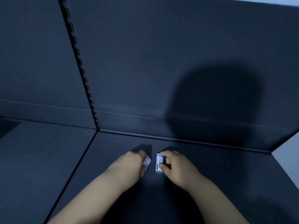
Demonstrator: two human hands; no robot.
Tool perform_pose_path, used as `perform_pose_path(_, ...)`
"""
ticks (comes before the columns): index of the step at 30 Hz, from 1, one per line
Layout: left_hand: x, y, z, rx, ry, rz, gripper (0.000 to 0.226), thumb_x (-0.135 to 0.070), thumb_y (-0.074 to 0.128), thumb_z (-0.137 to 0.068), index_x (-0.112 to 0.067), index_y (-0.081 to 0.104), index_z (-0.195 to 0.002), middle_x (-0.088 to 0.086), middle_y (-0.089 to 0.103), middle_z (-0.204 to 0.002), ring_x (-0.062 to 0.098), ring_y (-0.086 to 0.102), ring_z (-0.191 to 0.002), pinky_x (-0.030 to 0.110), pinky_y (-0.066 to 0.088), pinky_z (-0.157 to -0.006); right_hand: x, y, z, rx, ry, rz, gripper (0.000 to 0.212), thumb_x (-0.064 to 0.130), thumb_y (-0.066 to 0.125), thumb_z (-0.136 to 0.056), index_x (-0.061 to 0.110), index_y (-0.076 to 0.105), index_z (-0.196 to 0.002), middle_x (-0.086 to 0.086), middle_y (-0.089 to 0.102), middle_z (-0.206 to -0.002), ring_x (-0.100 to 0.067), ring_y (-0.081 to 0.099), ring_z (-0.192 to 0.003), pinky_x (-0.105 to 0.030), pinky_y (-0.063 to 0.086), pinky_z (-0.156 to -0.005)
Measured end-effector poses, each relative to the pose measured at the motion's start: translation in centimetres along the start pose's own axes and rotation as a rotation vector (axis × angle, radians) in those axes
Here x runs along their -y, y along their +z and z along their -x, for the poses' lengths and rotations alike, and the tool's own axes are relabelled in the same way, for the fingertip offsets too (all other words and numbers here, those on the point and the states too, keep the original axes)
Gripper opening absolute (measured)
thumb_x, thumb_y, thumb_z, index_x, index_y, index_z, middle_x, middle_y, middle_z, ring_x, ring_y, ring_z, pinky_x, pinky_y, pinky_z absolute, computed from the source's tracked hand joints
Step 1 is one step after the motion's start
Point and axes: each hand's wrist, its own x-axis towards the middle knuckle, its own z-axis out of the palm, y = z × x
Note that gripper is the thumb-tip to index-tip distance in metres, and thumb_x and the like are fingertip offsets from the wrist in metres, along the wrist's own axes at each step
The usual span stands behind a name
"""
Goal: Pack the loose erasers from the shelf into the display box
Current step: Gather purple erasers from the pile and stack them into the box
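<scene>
On the dark shelf board both of my hands work close together near the middle. My left hand curls around a small white eraser in a printed sleeve, of which only one end shows past the fingers. My right hand pinches a second white eraser with a printed label, thumb at its near end and fingers at its far end; something small and black sits between those fingers. The two erasers lie a few centimetres apart. No display box is in view.
The shelf's dark back panel rises right behind my hands, with a slotted upright rail running down to the board seam. A neighbouring shelf board lies to the left. The board's right end borders a pale wall.
</scene>
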Motion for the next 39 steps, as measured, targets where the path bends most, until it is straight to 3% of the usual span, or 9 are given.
perform_pose_path(4, 0.1, 0.2, 1.4, 0.03, -0.014, -0.155, 0.024, -0.031, 0.039, -0.096, -0.022, 0.047, -0.117, 0.008, 0.057, -0.119, 0.029, 0.057, -0.106, 0.029, 0.041, -0.077, 0.1, 0.1, 1.2, 0.056, -0.042, -0.019, 0.041, 0.036, 0.057, -0.087, 0.027, 0.05, -0.126, 0.012, 0.043, -0.098, -0.005, 0.044, -0.089, -0.025, 0.042, -0.085)
perform_pose_path(6, 0.5, -0.2, 1.8, 0.017, 0.017, -0.165, 0.035, -0.038, 0.044, -0.094, -0.026, 0.044, -0.127, 0.004, 0.051, -0.129, 0.026, 0.051, -0.116, 0.029, 0.042, -0.086, 0.1, -0.2, 1.5, 0.111, -0.048, -0.022, 0.052, 0.041, 0.064, -0.081, 0.026, 0.048, -0.128, 0.012, 0.042, -0.099, -0.004, 0.043, -0.089, -0.024, 0.041, -0.087)
perform_pose_path(9, 1.2, -0.4, 1.6, 0.041, 0.141, -0.221, 0.071, -0.047, 0.057, -0.086, -0.03, 0.023, -0.146, -0.005, 0.027, -0.148, 0.019, 0.027, -0.135, 0.032, 0.03, -0.106, -0.1, -0.8, 1.3, 0.228, -0.023, -0.023, 0.087, 0.049, 0.075, -0.068, 0.024, 0.034, -0.14, 0.008, 0.041, -0.116, -0.005, 0.043, -0.104, -0.025, 0.038, -0.097)
perform_pose_path(11, 1.3, -0.3, 0.9, 0.082, 0.213, -0.226, 0.079, -0.043, 0.062, -0.084, -0.03, 0.017, -0.148, -0.008, 0.021, -0.15, 0.017, 0.019, -0.138, 0.033, 0.025, -0.11, -0.1, -0.7, 1.0, 0.268, 0.0, 0.024, 0.094, 0.05, 0.078, -0.062, 0.026, 0.033, -0.14, 0.004, 0.038, -0.129, -0.011, 0.04, -0.119, -0.03, 0.037, -0.102)
perform_pose_path(16, 1.8, 0.2, 0.2, 0.073, 0.278, -0.118, 0.07, -0.038, 0.069, -0.079, -0.031, 0.036, -0.139, -0.009, 0.035, -0.138, 0.014, 0.03, -0.128, 0.027, 0.028, -0.105, 0.3, 0.1, 1.4, 0.199, -0.041, 0.002, 0.066, 0.045, 0.078, -0.062, 0.031, 0.05, -0.12, 0.009, 0.04, -0.112, -0.01, 0.043, -0.112, -0.03, 0.041, -0.096)
perform_pose_path(26, 6.5, -0.9, 4.1, -0.177, 0.323, -0.074, 0.067, -0.049, 0.068, -0.074, -0.039, 0.035, -0.132, -0.02, 0.037, -0.129, 0.004, 0.032, -0.119, 0.022, 0.025, -0.101, 5.8, 1.5, 2.0, 0.053, -0.126, -0.039, 0.058, 0.045, 0.077, -0.064, 0.032, 0.052, -0.115, 0.015, 0.043, -0.116, -0.006, 0.041, -0.11, -0.028, 0.039, -0.097)
perform_pose_path(35, 20.0, -5.0, 10.2, -0.302, 0.339, -0.158, 0.064, -0.05, 0.062, -0.078, -0.039, 0.033, -0.134, -0.02, 0.035, -0.131, 0.004, 0.033, -0.121, 0.02, 0.021, -0.091, 20.5, 8.2, -0.4, -0.02, -0.199, -0.11, 0.059, 0.04, 0.077, -0.065, 0.035, 0.05, -0.117, 0.021, 0.043, -0.116, -0.001, 0.039, -0.111, -0.021, 0.035, -0.097)
perform_pose_path(39, 28.4, -6.8, 13.5, -0.385, 0.331, -0.158, 0.063, -0.049, 0.069, -0.07, -0.034, 0.047, -0.128, -0.014, 0.048, -0.123, 0.011, 0.045, -0.115, 0.023, 0.024, -0.083, 28.4, 12.3, -2.1, -0.02, -0.238, -0.143, 0.056, 0.04, 0.076, -0.066, 0.036, 0.051, -0.116, 0.021, 0.044, -0.116, 0.001, 0.039, -0.111, -0.022, 0.036, -0.097)
